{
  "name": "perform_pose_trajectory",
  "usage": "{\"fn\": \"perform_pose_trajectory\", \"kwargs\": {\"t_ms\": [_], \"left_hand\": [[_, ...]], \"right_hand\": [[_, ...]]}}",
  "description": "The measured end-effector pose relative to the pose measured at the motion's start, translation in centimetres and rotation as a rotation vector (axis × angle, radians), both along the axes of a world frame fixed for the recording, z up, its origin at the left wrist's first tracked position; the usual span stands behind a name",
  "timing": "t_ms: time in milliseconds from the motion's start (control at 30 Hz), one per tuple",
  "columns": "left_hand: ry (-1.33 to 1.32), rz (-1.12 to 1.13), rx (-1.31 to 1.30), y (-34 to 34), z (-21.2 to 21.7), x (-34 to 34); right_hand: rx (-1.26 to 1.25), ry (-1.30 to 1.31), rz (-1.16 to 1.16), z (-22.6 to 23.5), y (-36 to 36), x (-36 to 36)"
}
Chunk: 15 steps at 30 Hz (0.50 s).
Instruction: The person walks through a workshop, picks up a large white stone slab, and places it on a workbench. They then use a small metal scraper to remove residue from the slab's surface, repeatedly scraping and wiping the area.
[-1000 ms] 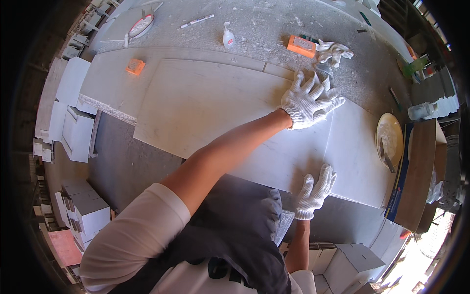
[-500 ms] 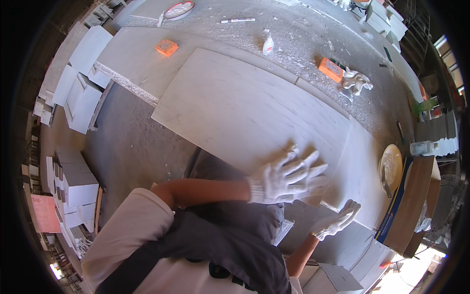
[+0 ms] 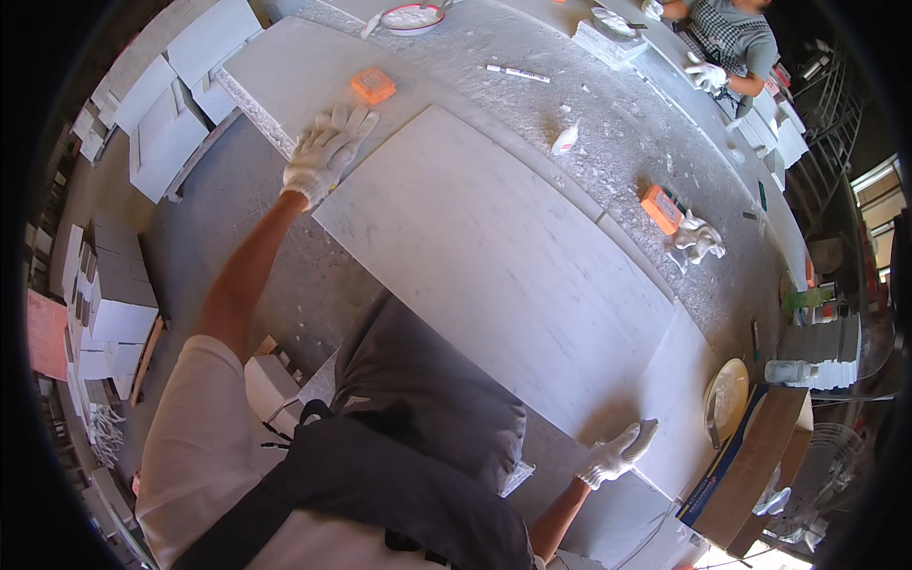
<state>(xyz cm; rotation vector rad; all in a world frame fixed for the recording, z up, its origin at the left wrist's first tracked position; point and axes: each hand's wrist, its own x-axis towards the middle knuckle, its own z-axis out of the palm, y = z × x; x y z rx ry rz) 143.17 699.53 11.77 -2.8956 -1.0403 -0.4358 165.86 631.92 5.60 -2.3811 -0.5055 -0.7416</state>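
A long white marble slab (image 3: 494, 256) with faint grey veins lies flat on the workbench, on top of other pale slabs. My left hand (image 3: 328, 154), in a white knitted glove, is by the slab's left end, its fingers stretched over the lower pale slab (image 3: 285, 71). My right hand (image 3: 617, 456), gloved likewise, rests against the near right corner of the marble slab with its fingers straight and side by side. Neither hand grips anything. An orange block (image 3: 372, 85) sits just beyond my left fingertips.
On the dusty bench are a marker (image 3: 518, 73), a white bottle (image 3: 565, 141), another orange block (image 3: 661, 209) and a crumpled glove (image 3: 698, 239). A yellow bowl (image 3: 729, 399) and cardboard box (image 3: 755, 465) stand at right. A co-worker (image 3: 736, 43) is across the bench.
My left hand has swung from the slab's right part to its left end. My right hand stays near the right corner, slightly shifted. The view has turned, and a co-worker now shows.
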Motion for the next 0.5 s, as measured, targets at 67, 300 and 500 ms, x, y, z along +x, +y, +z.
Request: {"fn": "perform_pose_trajectory", "kwargs": {"t_ms": [67,300,500], "left_hand": [[0.003,0.100,0.039,2.1,0.1,0.4],[-0.063,0.192,0.232,-5.7,3.0,6.1],[-0.112,0.192,-0.244,-10.0,2.3,7.7]], "right_hand": [[0.020,0.024,0.013,0.5,-0.4,0.0],[0.130,0.339,-0.265,1.9,-1.7,0.9],[0.033,0.187,-0.133,1.3,-4.3,4.3]]}}
